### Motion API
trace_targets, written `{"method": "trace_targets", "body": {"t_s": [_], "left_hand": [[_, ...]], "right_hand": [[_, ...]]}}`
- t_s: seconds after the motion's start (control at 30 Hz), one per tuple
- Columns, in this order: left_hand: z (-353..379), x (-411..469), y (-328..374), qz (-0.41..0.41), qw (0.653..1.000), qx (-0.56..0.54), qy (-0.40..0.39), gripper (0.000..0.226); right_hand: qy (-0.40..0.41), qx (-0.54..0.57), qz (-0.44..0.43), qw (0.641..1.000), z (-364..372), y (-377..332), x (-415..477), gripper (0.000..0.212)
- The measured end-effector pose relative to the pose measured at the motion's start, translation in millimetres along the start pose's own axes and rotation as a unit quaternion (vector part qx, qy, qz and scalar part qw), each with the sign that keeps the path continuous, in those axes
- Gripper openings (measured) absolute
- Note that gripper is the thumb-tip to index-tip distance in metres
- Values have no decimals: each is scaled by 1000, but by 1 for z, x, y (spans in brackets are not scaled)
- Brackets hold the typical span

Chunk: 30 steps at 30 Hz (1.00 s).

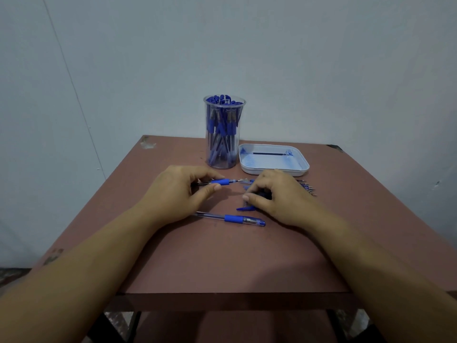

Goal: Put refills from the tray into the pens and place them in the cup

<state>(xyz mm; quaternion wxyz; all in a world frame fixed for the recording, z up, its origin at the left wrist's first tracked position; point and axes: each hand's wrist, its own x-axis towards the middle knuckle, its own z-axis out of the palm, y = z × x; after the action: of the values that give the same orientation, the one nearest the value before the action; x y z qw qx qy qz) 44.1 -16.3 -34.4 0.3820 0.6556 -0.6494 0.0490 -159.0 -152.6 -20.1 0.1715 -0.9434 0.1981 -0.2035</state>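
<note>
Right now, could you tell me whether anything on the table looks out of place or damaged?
A capped pen lies loose on the table near the person, not in the cup. The table's far left corner and near left edge look chipped.

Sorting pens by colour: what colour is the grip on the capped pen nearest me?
Blue; the grip shows clearly in the head view.

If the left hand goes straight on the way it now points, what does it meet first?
Probably the clear cup of pens, just beyond the left hand and the pen it pinches; depth is unclear.
</note>
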Motion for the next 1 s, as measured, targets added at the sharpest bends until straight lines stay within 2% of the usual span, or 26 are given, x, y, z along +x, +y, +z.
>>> {"method": "trace_targets", "body": {"t_s": [0.2,0.37,0.5,0.7,0.8,1.0], "left_hand": [[0,-1,0,-2,1000,-2,3,19],[1,-1,2,0,1000,-13,7,20],[4,-1,5,9,1000,-14,0,23],[7,1,5,9,1000,-16,-7,24],[7,1,5,14,1000,-18,-2,25],[5,0,7,24,999,-18,12,24]], "right_hand": [[123,141,2,982,-2,-1,-2,19],[112,205,-7,972,-3,-9,-4,21],[83,193,-17,978,1,-10,-4,13],[75,189,-22,979,5,-8,-3,17],[78,165,-27,983,5,-9,-2,7],[95,121,-50,987,5,-8,-4,23]]}}
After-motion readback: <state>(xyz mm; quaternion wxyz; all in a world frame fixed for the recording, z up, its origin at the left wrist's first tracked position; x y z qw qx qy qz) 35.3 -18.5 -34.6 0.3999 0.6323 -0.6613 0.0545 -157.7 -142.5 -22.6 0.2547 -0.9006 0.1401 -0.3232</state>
